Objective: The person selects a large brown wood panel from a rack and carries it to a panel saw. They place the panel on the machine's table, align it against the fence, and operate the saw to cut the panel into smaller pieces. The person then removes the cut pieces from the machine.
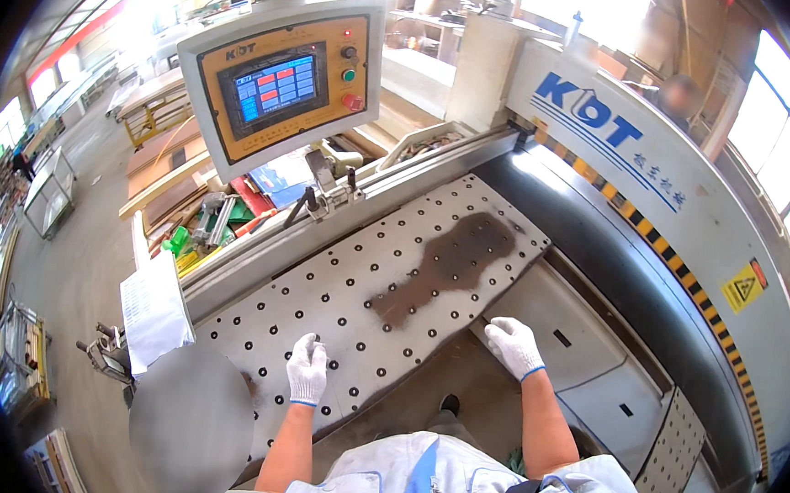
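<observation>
Both gloved hands, left (308, 370) seemingly half-curled, right (514, 346) flat, rest empty on stained perforated table (393, 274).

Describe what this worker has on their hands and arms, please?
Both the left hand and the right hand wear white knitted gloves, each with a thin blue band at the cuff. The forearms are bare. Short sleeves of a pale grey work shirt with blue trim end near the elbows, at the lower edge of the picture.
</observation>
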The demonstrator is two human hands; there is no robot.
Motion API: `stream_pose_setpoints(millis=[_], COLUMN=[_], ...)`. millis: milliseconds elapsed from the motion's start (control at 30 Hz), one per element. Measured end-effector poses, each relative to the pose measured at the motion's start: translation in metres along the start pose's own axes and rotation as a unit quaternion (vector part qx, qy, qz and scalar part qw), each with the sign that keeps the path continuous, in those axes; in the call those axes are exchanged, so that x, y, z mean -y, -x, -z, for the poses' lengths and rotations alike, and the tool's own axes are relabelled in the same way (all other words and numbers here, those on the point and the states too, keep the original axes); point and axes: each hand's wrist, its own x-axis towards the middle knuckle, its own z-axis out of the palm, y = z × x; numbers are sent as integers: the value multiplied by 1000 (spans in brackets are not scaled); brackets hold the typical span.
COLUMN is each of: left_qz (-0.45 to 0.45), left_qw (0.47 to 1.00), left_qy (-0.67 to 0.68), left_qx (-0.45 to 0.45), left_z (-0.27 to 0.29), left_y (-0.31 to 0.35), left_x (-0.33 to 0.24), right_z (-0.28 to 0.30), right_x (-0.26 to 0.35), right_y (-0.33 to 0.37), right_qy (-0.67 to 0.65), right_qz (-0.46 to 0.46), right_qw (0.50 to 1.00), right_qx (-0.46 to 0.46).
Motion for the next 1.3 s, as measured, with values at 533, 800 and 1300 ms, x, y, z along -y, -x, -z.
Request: stream_pose_setpoints(millis=[533,800,1300], left_qz=[-35,10,15], left_qw=[925,872,876], left_qy=[-291,-397,-392], left_qx=[-241,-285,-281], left_z=[-35,-59,-77], left_y=[-21,-22,-37], left_x=[5,-10,-5], right_z=[93,117,152], right_x=[-6,-24,-60], right_y=[-222,-269,-291], right_qy=[-173,-200,-231], right_qz=[-18,-32,-35], right_qw=[984,978,968], right_qx=[-23,-45,-91])
